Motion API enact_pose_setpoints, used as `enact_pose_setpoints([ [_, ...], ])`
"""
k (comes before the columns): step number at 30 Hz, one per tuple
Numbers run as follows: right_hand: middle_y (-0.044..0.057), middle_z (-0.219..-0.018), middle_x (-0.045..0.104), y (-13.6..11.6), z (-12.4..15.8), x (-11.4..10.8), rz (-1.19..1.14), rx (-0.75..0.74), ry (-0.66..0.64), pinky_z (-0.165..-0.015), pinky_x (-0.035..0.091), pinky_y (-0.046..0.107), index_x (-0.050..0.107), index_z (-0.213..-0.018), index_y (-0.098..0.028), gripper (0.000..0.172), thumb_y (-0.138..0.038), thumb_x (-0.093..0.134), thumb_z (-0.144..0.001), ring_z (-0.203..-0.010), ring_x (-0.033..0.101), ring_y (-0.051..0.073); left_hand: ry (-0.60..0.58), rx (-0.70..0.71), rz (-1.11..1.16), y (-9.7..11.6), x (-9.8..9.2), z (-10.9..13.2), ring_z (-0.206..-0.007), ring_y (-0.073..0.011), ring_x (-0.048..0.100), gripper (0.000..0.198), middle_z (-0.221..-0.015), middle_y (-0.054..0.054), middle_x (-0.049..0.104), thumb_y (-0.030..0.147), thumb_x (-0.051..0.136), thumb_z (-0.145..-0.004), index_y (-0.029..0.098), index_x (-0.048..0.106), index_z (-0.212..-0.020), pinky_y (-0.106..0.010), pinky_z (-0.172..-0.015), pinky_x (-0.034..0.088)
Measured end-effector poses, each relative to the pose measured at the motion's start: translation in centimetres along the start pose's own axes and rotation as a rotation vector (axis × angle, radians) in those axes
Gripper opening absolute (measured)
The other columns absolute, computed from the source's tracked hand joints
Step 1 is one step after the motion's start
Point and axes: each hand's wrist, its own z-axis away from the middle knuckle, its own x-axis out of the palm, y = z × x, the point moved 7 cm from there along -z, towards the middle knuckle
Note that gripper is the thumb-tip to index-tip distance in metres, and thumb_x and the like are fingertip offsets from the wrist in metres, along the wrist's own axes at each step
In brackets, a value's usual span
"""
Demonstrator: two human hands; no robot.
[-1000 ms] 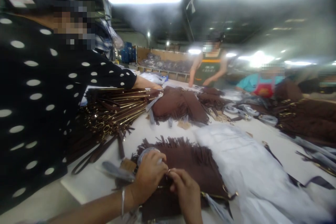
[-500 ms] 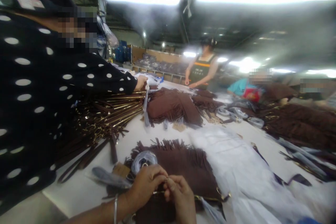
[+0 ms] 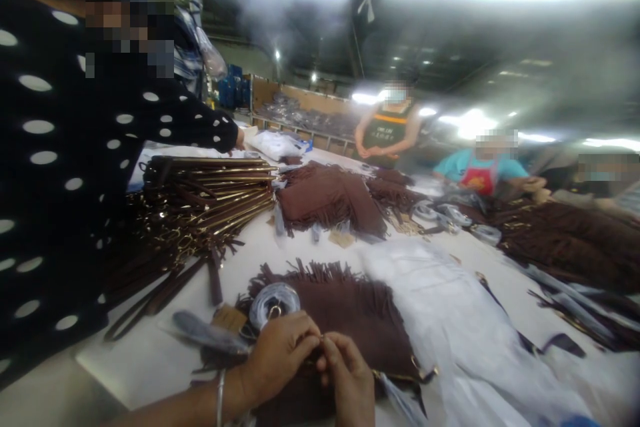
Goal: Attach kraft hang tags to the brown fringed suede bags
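Note:
A brown fringed suede bag (image 3: pixel 350 313) lies on the white table in front of me. My left hand (image 3: pixel 280 357) and my right hand (image 3: pixel 347 380) meet over its near top edge, fingers pinched together on a small gold fitting of the bag that I cannot make out clearly. A ring wrapped in clear film (image 3: pixel 274 300) rests on the bag just beyond my left hand. A plastic-wrapped strap end (image 3: pixel 207 333) lies to the left of it.
A pile of brown straps with gold hardware (image 3: pixel 200 213) lies at left beside a person in a black polka-dot top (image 3: pixel 65 180). More fringed bags (image 3: pixel 330 197) lie further back. White dust bags (image 3: pixel 450 307) lie at right. Other people work at the far side.
The polka-dot person's arm has drawn back from the far bags toward the left. My hands stay pinched together at the bag's edge; the view has shifted slightly.

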Motion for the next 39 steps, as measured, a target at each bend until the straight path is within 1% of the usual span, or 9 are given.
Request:
enact_pose_setpoints([
  [4, -0.002, -0.054, 0.06, 0.3, -0.1, 0.0, -0.029, 0.019, -0.009, -0.045, 0.037, 0.019, 0.071, -0.085, -0.015, 0.044, -0.057, 0.077, -0.069, -0.045, 0.046, 0.009, 0.024, 0.006, -0.019, -0.2, 0.1, 0.1, -0.079, -0.0155, 0.06, 0.017, -0.083, 0.0, 0.065, 0.022, 0.054, -0.094, 0.021, 0.066, -0.082, -0.026, -0.071, 0.039],
  [8, -0.003, -0.054, 0.059, 1.0, -0.3, 0.0, -0.097, 0.07, -0.024, -0.044, 0.033, 0.017, 0.071, -0.086, -0.015, 0.047, -0.057, 0.079, -0.066, -0.044, 0.044, 0.007, 0.016, 0.014, -0.015, -0.1, 0.3, 0.2, -0.079, -0.0157, 0.059, 0.017, -0.083, 0.0, 0.065, 0.022, 0.053, -0.094, 0.021, 0.065, -0.083, -0.026, -0.072, 0.039],
  [15, -0.002, -0.053, 0.059, 0.6, -0.2, 0.3, -0.054, 0.059, -0.058, -0.044, 0.034, 0.016, 0.071, -0.083, -0.015, 0.045, -0.056, 0.079, -0.067, -0.043, 0.044, 0.006, 0.018, -0.014, -0.033, -0.3, 0.4, 0.1, -0.078, -0.0148, 0.059, 0.015, -0.082, 0.001, 0.064, 0.018, 0.055, -0.092, 0.021, 0.064, -0.081, -0.025, -0.07, 0.038],
  [19, -0.002, -0.051, 0.059, 0.3, -0.5, 0.4, -0.057, 0.063, -0.119, -0.042, 0.035, 0.017, 0.07, -0.079, -0.015, 0.044, -0.056, 0.081, -0.065, -0.042, 0.046, 0.007, -0.004, 0.021, -0.047, -0.4, 0.6, 0.2, -0.078, -0.0147, 0.058, 0.016, -0.083, 0.001, 0.063, 0.018, 0.054, -0.093, 0.02, 0.063, -0.081, -0.025, -0.07, 0.038],
  [22, -0.002, -0.05, 0.058, 0.7, -0.9, 0.4, -0.102, 0.108, -0.191, -0.04, 0.034, 0.015, 0.067, -0.078, -0.016, 0.045, -0.054, 0.083, -0.062, -0.042, 0.047, 0.007, -0.045, 0.065, -0.041, -0.3, 0.8, 0.4, -0.081, -0.0148, 0.058, 0.016, -0.084, 0.001, 0.063, 0.018, 0.053, -0.095, 0.02, 0.064, -0.083, -0.025, -0.073, 0.039],
  [27, -0.002, -0.051, 0.059, 1.0, -1.1, 0.5, -0.125, 0.145, -0.244, -0.041, 0.035, 0.015, 0.064, -0.072, -0.016, 0.043, -0.052, 0.084, -0.064, -0.042, 0.048, 0.006, -0.06, 0.053, -0.022, -0.3, 0.9, 0.4, -0.08, -0.0147, 0.058, 0.017, -0.083, 0.001, 0.063, 0.018, 0.053, -0.094, 0.02, 0.065, -0.083, -0.025, -0.073, 0.039],
  [32, -0.002, -0.052, 0.059, 0.8, -0.4, 0.7, -0.054, 0.064, -0.178, -0.043, 0.041, 0.018, 0.066, -0.08, -0.017, 0.041, -0.055, 0.076, -0.072, -0.045, 0.05, 0.009, -0.058, 0.025, -0.002, -0.6, 1.1, 0.4, -0.078, -0.014, 0.058, 0.016, -0.082, 0.001, 0.062, 0.014, 0.053, -0.091, 0.02, 0.064, -0.081, -0.025, -0.072, 0.038],
  [37, -0.003, -0.05, 0.058, 0.1, 0.1, 0.4, 0.21, -0.119, -0.054, -0.046, 0.043, 0.018, 0.067, -0.083, -0.02, 0.038, -0.057, 0.064, -0.082, -0.044, 0.05, 0.01, -0.031, -0.008, -0.006, -1.2, 1.7, 0.5, -0.076, -0.0149, 0.059, 0.016, -0.079, 0.0, 0.063, 0.013, 0.053, -0.089, 0.019, 0.063, -0.078, -0.026, -0.07, 0.039],
  [39, -0.003, -0.05, 0.058, -0.3, 0.1, 0.3, 0.265, -0.158, -0.055, -0.046, 0.043, 0.018, 0.068, -0.083, -0.02, 0.037, -0.056, 0.062, -0.083, -0.044, 0.05, 0.011, -0.02, -0.022, -0.003, -1.2, 1.8, 0.5, -0.078, -0.0158, 0.06, 0.015, -0.08, 0.0, 0.064, 0.014, 0.053, -0.089, 0.018, 0.063, -0.078, -0.026, -0.071, 0.041],
])
